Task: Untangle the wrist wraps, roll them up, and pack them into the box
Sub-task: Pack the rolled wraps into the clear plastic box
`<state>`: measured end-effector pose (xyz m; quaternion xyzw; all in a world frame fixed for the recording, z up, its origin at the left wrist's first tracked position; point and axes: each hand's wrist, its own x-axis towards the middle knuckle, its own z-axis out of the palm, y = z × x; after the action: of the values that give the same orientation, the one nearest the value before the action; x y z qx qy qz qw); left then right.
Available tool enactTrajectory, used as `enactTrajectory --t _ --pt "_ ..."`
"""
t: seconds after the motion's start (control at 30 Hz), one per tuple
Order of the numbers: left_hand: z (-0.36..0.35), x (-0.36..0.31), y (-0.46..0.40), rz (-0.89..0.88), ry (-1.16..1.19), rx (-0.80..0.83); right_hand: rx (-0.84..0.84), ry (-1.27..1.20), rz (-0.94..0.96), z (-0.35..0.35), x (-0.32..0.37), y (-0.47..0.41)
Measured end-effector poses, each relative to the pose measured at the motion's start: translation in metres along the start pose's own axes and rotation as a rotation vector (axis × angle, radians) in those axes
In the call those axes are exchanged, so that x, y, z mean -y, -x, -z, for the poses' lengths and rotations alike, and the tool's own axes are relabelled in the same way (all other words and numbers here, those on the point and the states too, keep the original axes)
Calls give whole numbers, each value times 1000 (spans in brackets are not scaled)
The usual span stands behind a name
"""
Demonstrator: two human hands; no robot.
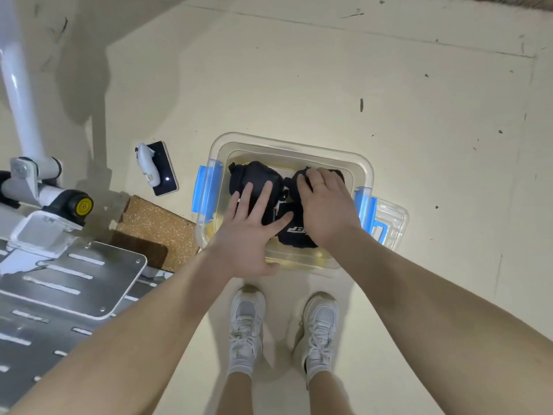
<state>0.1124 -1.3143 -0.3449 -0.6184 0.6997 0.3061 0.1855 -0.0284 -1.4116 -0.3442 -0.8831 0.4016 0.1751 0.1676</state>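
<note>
Two bare forearms reach down and forward from the bottom of the view, with two white sneakers [320, 327] planted on the pale floor [419, 175] between them. Just beyond the toes sits one clear plastic box [294, 146] with blue latches [203, 189] on its two short sides.

Both hands are over the box. My left hand [248, 226] lies flat with fingers straight and spread, pressing down on the left black bundle; it grips nothing. My right hand [324, 205], a ring on one finger, has its fingers bent over the right bundle; whether they pinch the fabric or only press on it I cannot tell.

All the wrist wraps [257, 178] in view are already inside the box. I make out three dark rolled bundles: one at the left, one at the right under the fingers, and one nearer with white lettering. Hands hide part of the pile, so that count is uncertain. No loose or tangled wrap shows on the floor.

By my judgement, untangling and rolling are done and packing is nearly finished; what is left is settling the rolls. One clear lid [392, 223] lies at the box's right side, not yet fitted.

Left of the box lie one brown cork mat [155, 226] and one phone [167, 172] with a white device on it.
</note>
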Motion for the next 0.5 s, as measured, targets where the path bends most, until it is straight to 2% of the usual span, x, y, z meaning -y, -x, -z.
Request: enactTrajectory --t 0.07,0.17,0.27,0.33,0.5 --pt "2 0 2 11 67 25 20 -32 -78 0 7 5" --pt "4 -2 5 34 111 25 97 109 -159 -4 19 27" --pt "6 -4 8 79 141 0 173 -104 -359 -6 21 30" --pt "6 -4 9 107 169 -1 209 -187 -413 -10 18 17" --pt "11 -6 5 137 84 54 238 -89 -424 -15 18 6"
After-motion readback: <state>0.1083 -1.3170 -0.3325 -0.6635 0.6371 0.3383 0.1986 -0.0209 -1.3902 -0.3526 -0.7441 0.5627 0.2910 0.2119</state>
